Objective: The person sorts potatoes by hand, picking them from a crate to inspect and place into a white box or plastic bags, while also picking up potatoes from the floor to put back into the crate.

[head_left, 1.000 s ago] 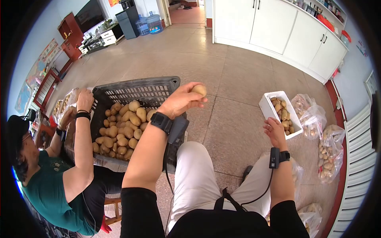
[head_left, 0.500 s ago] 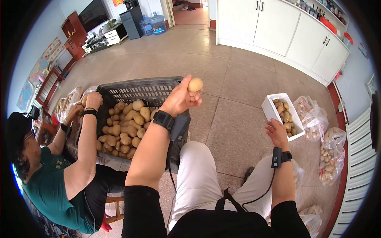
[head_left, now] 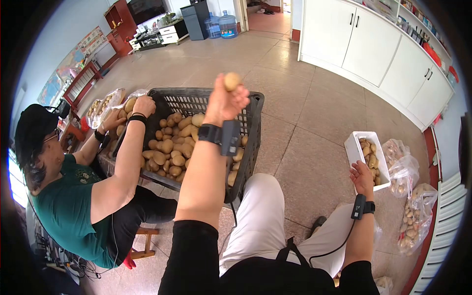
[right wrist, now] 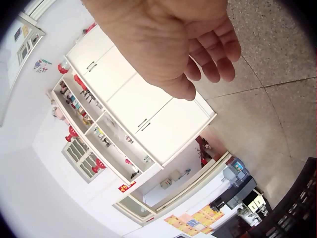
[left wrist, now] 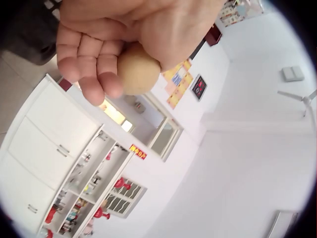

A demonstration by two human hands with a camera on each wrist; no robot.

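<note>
In the head view my left hand [head_left: 226, 101] is raised over the near right part of a black plastic crate [head_left: 254, 132]. It pinches a round, pale yellow potato [head_left: 232, 81] by the thumb; the left wrist view shows the same potato [left wrist: 138, 70] between thumb and fingers. Many potatoes [head_left: 169, 147] lie heaped in the crate. My right hand [head_left: 362, 177] holds nothing, its fingers loosely bent, near the close end of a white foam box [head_left: 350, 147]. That box has potatoes [head_left: 369, 153] in it.
Another person [head_left: 73, 196] sits at the left, both hands at a bag at the crate's far left side. Clear plastic bags of potatoes [head_left: 413, 221] lie along the right wall. White cabinets [head_left: 364, 49] stand at the back right, blue water bottles [head_left: 227, 25] at the back.
My left hand has moved up and back over the crate with the potato, its palm turning. The head view has swung left. My right hand stays near the foam box.
</note>
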